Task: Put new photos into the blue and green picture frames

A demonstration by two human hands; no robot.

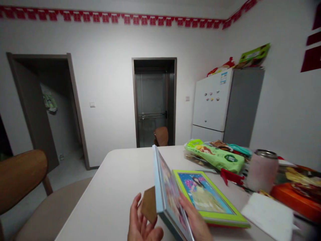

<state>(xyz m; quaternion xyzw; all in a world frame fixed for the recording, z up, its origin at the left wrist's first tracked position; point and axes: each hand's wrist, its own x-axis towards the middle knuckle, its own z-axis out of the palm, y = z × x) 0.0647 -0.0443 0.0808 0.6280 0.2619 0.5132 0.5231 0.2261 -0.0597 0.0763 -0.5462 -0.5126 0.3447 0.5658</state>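
A light-blue picture frame [158,187] stands tilted on edge above the table, its picture side turned to the right and blurred. My right hand [197,219] grips it from the picture side. From its back juts a brown stand flap [149,205], with the fingers of my left hand [140,222] curled around it. Beside my right hand lies a lime-green picture frame [235,214], face up, showing a figure in a pale yellow dress against blue. Something red shows under its near edge.
The white table [120,177] also bears a green packet [220,159], a pinkish can [263,170], a white napkin [269,214], a red item [232,176] and an orange container [296,197] on the right. A wooden chair [25,170] stands left; a fridge [212,100] stands behind.
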